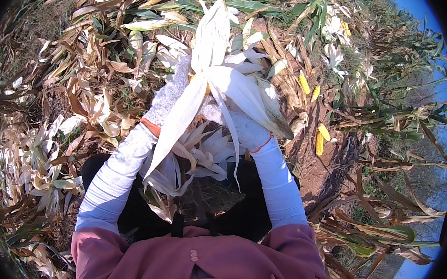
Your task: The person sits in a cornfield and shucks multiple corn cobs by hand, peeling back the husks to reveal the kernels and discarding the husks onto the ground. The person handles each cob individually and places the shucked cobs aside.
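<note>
In front of me, both hands are at an ear of corn whose pale husk leaves are spread out in several directions. A little of the yellow ear shows between the leaves. My left hand, in a white knit glove with an orange cuff, grips it from the left. From the right and below, my right hand, gloved the same way, holds it too. The husk covers most of the fingers of both hands. Loose husks lie below, between my knees.
Bare yellow ears of corn lie on the soil at the right, with two more ears farther up. Dry husks litter the ground at left. Cut stalks and leaves lie across the far side. Corn plants line the right edge.
</note>
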### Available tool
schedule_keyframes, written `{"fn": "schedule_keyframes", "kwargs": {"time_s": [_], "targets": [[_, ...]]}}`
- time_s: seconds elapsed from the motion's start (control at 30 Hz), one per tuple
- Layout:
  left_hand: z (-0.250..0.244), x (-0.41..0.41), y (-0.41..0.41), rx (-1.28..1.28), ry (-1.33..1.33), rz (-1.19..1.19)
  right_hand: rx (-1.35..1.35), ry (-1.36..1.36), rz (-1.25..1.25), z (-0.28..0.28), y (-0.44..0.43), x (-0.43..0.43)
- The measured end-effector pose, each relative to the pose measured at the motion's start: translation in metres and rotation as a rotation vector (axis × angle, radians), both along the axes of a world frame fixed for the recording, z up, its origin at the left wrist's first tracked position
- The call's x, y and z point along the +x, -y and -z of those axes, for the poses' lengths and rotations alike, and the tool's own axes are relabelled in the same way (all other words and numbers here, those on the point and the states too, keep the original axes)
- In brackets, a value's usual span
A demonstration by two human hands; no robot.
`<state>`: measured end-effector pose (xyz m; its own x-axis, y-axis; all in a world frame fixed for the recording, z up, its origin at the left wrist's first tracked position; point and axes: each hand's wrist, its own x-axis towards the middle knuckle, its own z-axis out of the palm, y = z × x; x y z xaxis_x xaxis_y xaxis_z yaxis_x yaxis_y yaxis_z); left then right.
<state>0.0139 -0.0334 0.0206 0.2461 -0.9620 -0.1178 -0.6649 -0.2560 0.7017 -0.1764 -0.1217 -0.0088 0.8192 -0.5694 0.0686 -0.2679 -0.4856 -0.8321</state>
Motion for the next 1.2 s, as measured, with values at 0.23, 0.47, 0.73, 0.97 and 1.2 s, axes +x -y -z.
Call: {"fn": "schedule_keyframes", "kwargs": {"time_s": [0.23,0.47,0.73,0.97,1.2], "targets": [[0.005,-0.029,0.005,-0.019,0.127,0.177,0.165,0.272,0.307,0.032,-0.013,0.019],[0.008,-0.031,0.002,0.008,-0.246,-0.011,1.061,0.507,0.653,-0.020,-0.014,0.028],[0.001,-0.039,0.005,0.264,-0.113,0.138,1.206,0.767,0.479,-0.017,0.003,0.029],[0.022,-0.047,-0.003,0.081,-0.723,0.165,1.011,0.509,0.621,-0.012,0.012,0.030],[0.030,-0.065,-0.005,0.040,-1.159,-0.060,0.556,0.548,0.709,0.013,0.014,0.033]]}}
